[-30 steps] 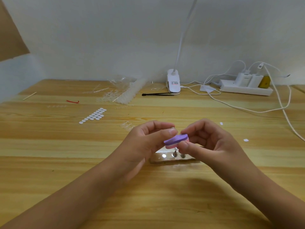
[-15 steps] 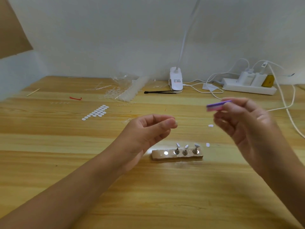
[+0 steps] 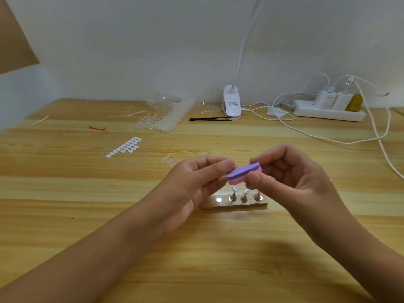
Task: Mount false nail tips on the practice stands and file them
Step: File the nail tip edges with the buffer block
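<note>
Filing is the step in hand: your right hand (image 3: 294,182) pinches the purple-and-pink buffer block (image 3: 243,173) against a pale nail tip (image 3: 235,164), mostly hidden, pinched in your left hand (image 3: 193,185) above the wooden base (image 3: 234,206). Next, I judge, you need light, steady strokes along the tip's edge.

Purple file block (image 3: 243,172) in right hand (image 3: 291,179)

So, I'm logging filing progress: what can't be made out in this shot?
Head view:
- Whether the left hand holds a tip: hidden by its fingers and the buffer.
- Top of the rightmost stand: behind the right hand.
- Head of the lamp: cut off by the top edge.
- Its label: too small to read.
</note>
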Demonstrator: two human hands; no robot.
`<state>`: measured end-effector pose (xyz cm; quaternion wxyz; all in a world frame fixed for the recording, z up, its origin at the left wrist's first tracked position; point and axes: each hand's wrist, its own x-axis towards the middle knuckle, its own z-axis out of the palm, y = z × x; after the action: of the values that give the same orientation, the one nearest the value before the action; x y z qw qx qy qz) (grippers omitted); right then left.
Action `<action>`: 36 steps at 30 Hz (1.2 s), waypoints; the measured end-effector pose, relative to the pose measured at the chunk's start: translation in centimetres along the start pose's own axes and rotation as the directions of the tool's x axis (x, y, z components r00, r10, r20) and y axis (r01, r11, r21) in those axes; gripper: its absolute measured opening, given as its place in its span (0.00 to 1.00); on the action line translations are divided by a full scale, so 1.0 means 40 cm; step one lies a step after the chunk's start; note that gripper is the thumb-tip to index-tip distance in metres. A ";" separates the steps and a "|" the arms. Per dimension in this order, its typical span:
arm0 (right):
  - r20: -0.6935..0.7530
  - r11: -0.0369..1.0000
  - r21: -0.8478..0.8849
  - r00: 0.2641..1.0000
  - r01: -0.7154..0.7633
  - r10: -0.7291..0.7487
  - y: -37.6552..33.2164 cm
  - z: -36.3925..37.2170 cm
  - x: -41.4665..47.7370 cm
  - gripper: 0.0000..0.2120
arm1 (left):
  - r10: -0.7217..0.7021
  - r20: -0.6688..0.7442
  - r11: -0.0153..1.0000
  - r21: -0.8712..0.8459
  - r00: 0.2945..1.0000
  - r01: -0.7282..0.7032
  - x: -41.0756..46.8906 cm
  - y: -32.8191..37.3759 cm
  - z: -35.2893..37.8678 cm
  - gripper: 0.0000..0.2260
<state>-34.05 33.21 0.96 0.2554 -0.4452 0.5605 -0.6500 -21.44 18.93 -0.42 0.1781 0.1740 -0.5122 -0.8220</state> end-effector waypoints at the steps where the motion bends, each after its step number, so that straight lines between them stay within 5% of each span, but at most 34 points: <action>1: 0.014 1.000 -0.005 1.000 -0.016 0.016 0.000 -0.003 0.002 0.16 | -0.005 -0.006 1.000 -0.014 1.000 0.005 0.001 -0.001 -0.002 0.13; 5: 0.031 0.998 -0.028 0.998 -0.054 0.055 0.013 -0.007 0.004 0.15 | -0.027 0.027 1.000 -0.003 0.999 0.027 0.003 -0.006 0.001 0.13; 11: -0.266 0.962 0.240 0.962 0.130 -0.063 -0.003 -0.066 0.029 0.06 | -0.014 0.022 1.000 -0.023 1.000 0.014 0.005 -0.001 -0.006 0.10; 17: 0.142 0.995 -0.077 0.987 -0.065 0.075 0.006 -0.039 0.012 0.12 | -0.016 0.048 0.997 0.070 0.999 0.013 0.003 -0.006 -0.003 0.11; 22: -0.036 0.996 0.083 0.999 -0.010 0.013 0.008 -0.051 0.027 0.11 | 0.050 0.115 0.870 0.483 0.992 -0.100 -0.006 0.010 -0.008 0.09; 30: -0.021 0.989 0.141 0.999 -0.035 0.039 0.010 -0.077 0.037 0.14 | 0.096 0.052 0.880 0.463 0.994 -0.109 0.002 0.064 -0.050 0.15; 36: -0.013 0.977 0.160 0.990 -0.138 0.142 0.013 -0.082 0.039 0.14 | 0.068 0.071 0.657 0.747 0.995 -0.099 0.007 0.079 -0.072 0.07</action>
<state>-37.72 33.46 1.00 0.3283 -0.3748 0.5400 -0.6783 -19.98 15.27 1.20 0.1187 0.1929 -0.8156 -0.5324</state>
